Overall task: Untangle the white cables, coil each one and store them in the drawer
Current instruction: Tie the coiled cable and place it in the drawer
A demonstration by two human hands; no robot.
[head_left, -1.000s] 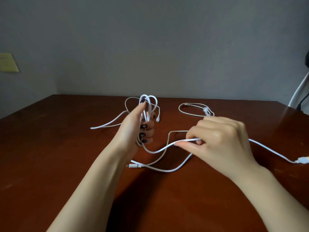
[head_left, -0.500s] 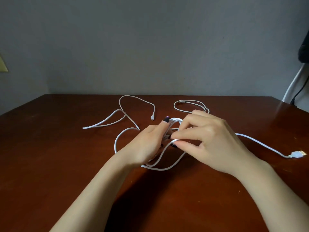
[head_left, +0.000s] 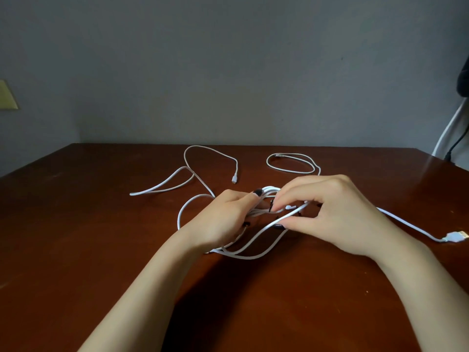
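Observation:
White cables lie on a dark brown table [head_left: 88,250]. My left hand [head_left: 223,219] grips a bunch of cable loops [head_left: 269,191] low over the table's middle. My right hand [head_left: 327,212] pinches one white strand [head_left: 286,215] right beside that bunch, between thumb and fingers. This long cable [head_left: 411,226] trails right to a USB plug [head_left: 455,236]. Slack loops [head_left: 253,255] hang below both hands onto the table. A second cable [head_left: 203,161] lies spread at the back left, small plug [head_left: 234,179] free. A small coil [head_left: 291,162] rests at the back, behind my right hand.
A grey wall stands behind the table's far edge. At the far right, beyond the table corner, a white pole and a black cord [head_left: 454,146] hang. A yellow note [head_left: 6,96] sticks to the wall at the left.
My left hand has come down from upright to low over the table with its loops. My right hand has moved left with its strand and now meets the bunch.

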